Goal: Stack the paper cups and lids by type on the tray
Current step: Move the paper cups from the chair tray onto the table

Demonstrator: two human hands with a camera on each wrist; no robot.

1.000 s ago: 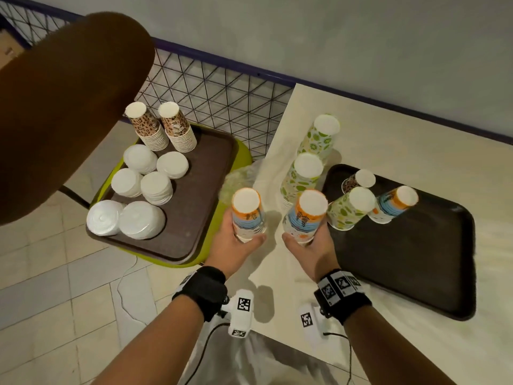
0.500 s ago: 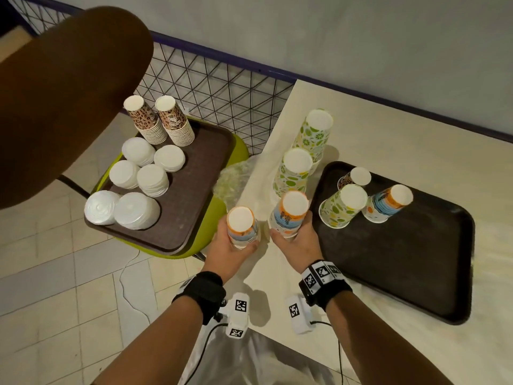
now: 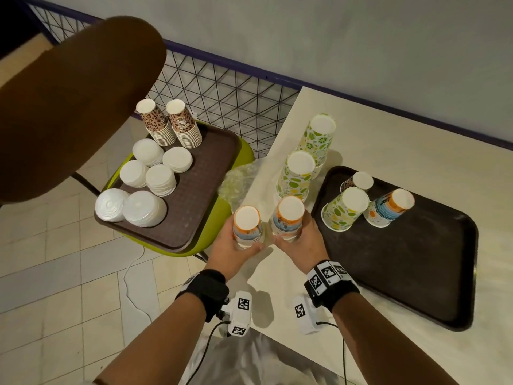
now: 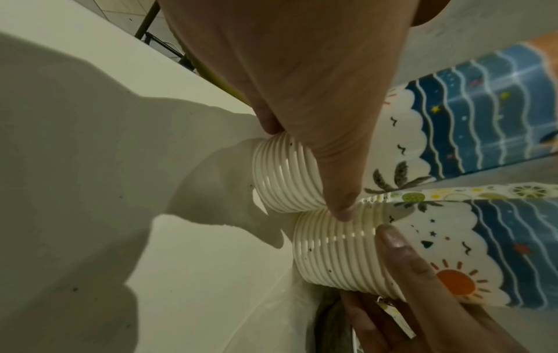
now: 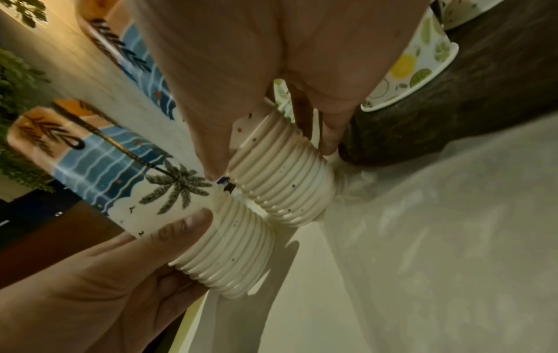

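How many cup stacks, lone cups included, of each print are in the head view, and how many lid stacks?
Beach cups: 3
Citrus cups: 3
Leopard cups: 3
Lids: 6
Total: 15

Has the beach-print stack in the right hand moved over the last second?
Yes. The right hand has carried its beach-print stack down and left, away from the black tray, toward the table edge.
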